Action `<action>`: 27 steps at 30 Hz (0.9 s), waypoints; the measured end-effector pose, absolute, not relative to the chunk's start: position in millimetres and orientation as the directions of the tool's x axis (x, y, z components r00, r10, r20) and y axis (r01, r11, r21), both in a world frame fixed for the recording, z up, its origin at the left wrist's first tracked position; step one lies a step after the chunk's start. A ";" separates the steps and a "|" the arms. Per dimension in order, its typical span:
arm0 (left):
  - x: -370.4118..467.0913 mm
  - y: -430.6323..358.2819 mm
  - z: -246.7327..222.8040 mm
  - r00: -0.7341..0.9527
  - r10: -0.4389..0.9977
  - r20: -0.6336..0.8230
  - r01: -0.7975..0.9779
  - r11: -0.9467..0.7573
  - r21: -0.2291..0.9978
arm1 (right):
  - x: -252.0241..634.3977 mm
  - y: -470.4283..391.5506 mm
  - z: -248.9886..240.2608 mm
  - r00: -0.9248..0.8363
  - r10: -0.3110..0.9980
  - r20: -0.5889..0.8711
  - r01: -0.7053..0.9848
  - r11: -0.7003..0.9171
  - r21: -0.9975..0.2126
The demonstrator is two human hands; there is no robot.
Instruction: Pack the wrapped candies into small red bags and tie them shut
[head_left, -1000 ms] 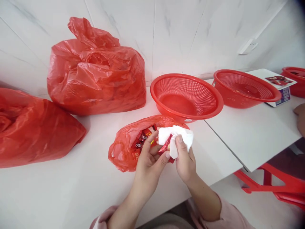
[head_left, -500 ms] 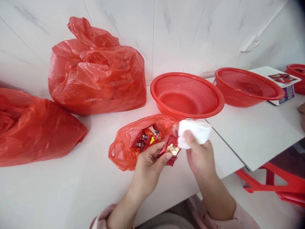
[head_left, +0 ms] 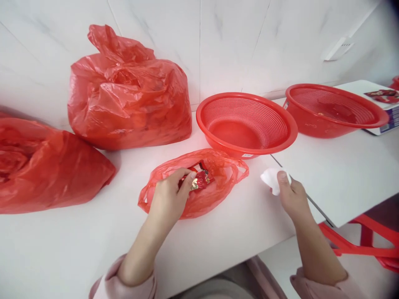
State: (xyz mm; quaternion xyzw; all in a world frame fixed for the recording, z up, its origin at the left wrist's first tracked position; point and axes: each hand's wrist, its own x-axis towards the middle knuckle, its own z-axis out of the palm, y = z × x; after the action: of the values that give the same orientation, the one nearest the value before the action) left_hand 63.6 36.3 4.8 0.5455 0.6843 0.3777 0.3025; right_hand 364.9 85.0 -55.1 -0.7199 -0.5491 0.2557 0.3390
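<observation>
My left hand (head_left: 170,193) pinches a small red packet with gold print (head_left: 199,181) over the open mouth of a thin red plastic bag (head_left: 205,207) lying on the white table. Other red and dark packets show partly beneath it inside the bag. Off to the right, my right hand (head_left: 293,193) grips a crumpled white cloth or tissue (head_left: 272,179) between thumb and fingers, just above the table and apart from the bag.
Two large, full red bags (head_left: 131,104) (head_left: 52,166) stand at the left. Behind the small bag is a red perforated basket (head_left: 246,124); another basket (head_left: 330,124) and a white scale (head_left: 355,86) are farther right. A red stool (head_left: 364,245) shows below the table edge.
My left hand has moved left with the packet, over the small bag. My right hand has moved right with the white cloth, away from the packet. The view has shifted slightly.
</observation>
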 end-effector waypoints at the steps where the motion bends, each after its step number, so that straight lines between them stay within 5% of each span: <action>1: 62.6 41.9 4.2 -0.189 0.982 0.030 0.630 0.098 0.771 | 366.9 89.6 -56.8 0.221 0.975 0.000 0.669 -0.151 -0.727; 7: 55.7 51.9 1.1 -0.117 0.988 0.102 0.880 0.056 0.471 | 371.4 110.9 -58.7 0.135 0.991 0.020 0.858 -0.107 -0.503; 13: 27.5 7.8 25.8 0.100 0.971 0.218 0.932 -0.168 0.321 | 368.9 101.1 -41.6 0.154 0.923 0.353 0.812 0.085 -0.578; 17: -2.4 -1.4 31.9 0.435 0.888 0.146 0.898 -0.440 0.000 | 340.5 95.4 -22.0 -0.081 0.960 0.267 0.724 0.241 -0.646; 20: -24.2 4.1 30.2 0.549 0.832 0.082 0.830 -0.531 -0.171 | 318.6 100.5 -14.2 -0.208 0.971 0.116 0.783 0.236 -0.576; 23: -42.5 8.8 31.2 0.599 0.800 0.028 0.776 -0.572 -0.266 | 306.7 107.0 -4.5 -0.290 0.953 0.089 0.816 0.295 -0.497; 27: -56.8 7.8 55.2 0.660 0.751 0.021 0.722 -0.625 -0.297 | 303.7 111.6 31.4 -0.350 0.918 0.187 0.640 0.380 -0.668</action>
State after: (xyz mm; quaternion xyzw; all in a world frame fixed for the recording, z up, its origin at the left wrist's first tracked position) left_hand -56.8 7.8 55.2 0.9000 0.4091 -0.0522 -0.1412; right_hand 303.7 111.6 31.4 -0.4975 -0.7827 0.2499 0.2783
